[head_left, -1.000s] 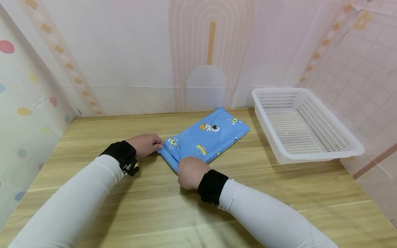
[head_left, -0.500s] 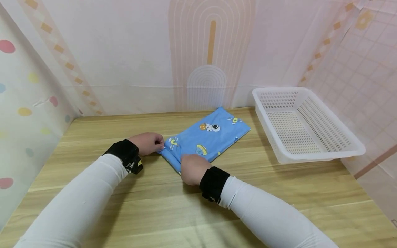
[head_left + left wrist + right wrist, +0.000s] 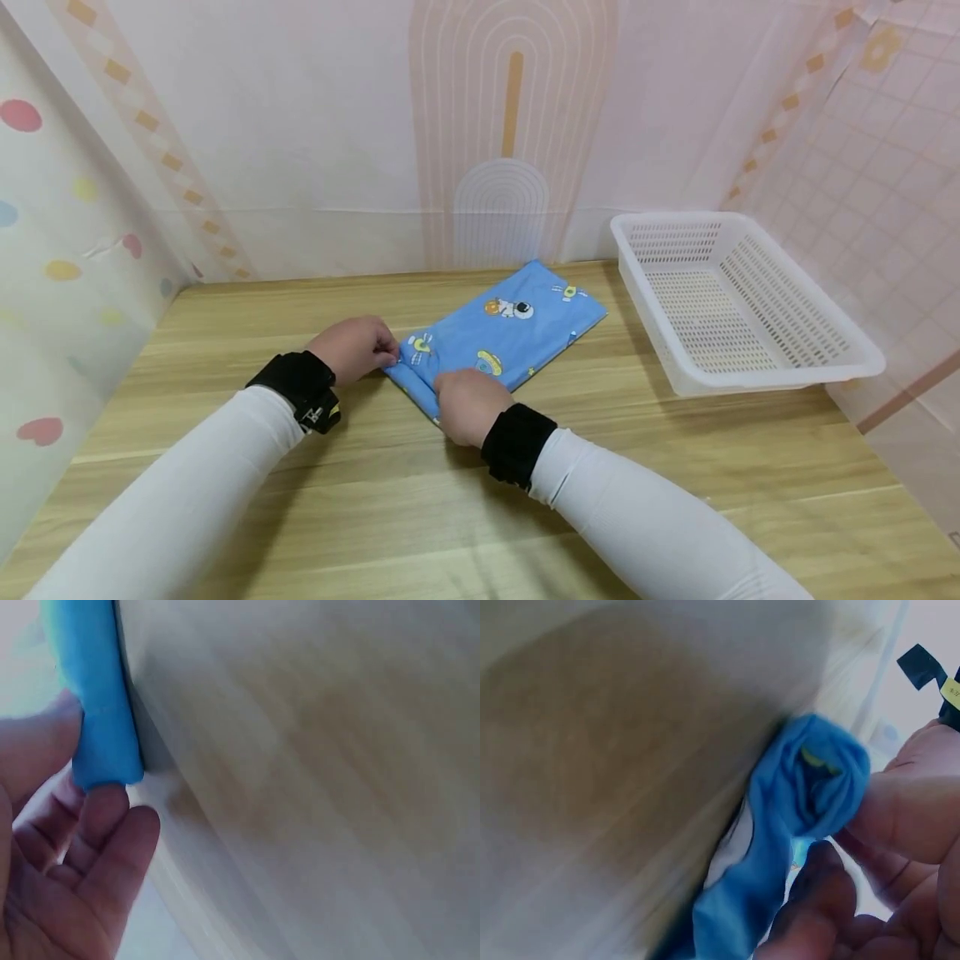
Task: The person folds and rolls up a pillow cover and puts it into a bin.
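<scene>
A blue cloth [image 3: 480, 329] printed with astronauts and planets lies slantwise on the wooden table, with its near-left edge turned into a small roll. At the roll's left end, my left hand [image 3: 355, 348] pinches the cloth. My right hand [image 3: 471, 407] holds the roll's near end, its fingertips hidden from above. In the left wrist view, the thumb lies along the blue roll [image 3: 97, 697] and fingertips touch its end. Coiled layers of the rolled cloth [image 3: 814, 784] show in the right wrist view, with the thumb against them and a finger beside the flat part.
A white plastic basket [image 3: 671, 358] with slotted walls stands on the table's right side, a short way from the cloth's far corner. The wooden table [image 3: 360, 517] meets a patterned backdrop [image 3: 315, 167] behind and at both sides.
My right hand has shifted slightly up and right along with the rolled edge. My left fingers have changed their hold a little at the left end. The basket has stayed put.
</scene>
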A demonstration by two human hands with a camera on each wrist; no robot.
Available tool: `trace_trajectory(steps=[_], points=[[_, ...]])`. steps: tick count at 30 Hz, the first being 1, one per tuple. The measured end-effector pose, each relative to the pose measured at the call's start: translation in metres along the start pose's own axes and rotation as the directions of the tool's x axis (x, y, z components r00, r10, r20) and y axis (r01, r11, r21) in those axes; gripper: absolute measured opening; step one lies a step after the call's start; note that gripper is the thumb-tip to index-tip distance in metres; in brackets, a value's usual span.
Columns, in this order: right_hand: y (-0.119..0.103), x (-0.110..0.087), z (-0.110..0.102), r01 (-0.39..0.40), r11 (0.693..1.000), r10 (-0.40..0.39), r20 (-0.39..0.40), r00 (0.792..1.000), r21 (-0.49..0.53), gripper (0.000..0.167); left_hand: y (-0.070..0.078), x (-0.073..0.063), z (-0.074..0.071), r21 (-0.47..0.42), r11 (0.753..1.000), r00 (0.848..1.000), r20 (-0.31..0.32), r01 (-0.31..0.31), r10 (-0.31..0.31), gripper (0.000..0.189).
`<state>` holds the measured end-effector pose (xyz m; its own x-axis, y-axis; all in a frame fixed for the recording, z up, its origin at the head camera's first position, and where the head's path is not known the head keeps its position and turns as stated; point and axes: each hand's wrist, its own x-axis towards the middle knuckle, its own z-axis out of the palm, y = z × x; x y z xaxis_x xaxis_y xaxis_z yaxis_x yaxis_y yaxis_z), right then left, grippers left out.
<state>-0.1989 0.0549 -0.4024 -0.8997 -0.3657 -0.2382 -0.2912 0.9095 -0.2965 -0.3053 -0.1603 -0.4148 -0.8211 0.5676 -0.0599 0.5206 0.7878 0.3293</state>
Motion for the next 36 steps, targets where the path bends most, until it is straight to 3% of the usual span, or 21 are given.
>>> trace_trajectory(steps=[5, 9, 13, 23, 36], points=[[0.000, -0.003, 0.002, 0.019, 1.000, -0.020, -0.050, 0.999, -0.025, 0.006, -0.007, -0.007, -0.001, -0.021, 0.997, 0.997, 0.029, -0.069, 0.069, 0.012], [-0.002, -0.009, 0.006, 0.062, 0.989, -0.077, -0.112, 0.991, -0.134, 0.005, -0.012, -0.009, 0.000, -0.058, 0.995, 0.995, 0.044, -0.083, 0.086, 0.015], [-0.006, -0.015, 0.011, 0.076, 0.966, -0.111, -0.133, 0.985, -0.247, 0.008, -0.014, -0.008, 0.003, -0.059, 0.994, 0.995, 0.022, -0.092, 0.094, 0.014], [-0.008, -0.020, 0.017, 0.086, 0.941, -0.135, -0.129, 0.982, -0.327, 0.021, -0.014, -0.012, 0.008, -0.052, 0.992, 0.993, -0.030, -0.114, 0.112, 0.013], [-0.004, -0.015, 0.018, 0.100, 0.928, -0.160, -0.141, 0.977, -0.360, 0.019, -0.014, -0.004, 0.006, -0.012, 0.994, 0.994, 0.030, -0.107, 0.108, 0.011]])
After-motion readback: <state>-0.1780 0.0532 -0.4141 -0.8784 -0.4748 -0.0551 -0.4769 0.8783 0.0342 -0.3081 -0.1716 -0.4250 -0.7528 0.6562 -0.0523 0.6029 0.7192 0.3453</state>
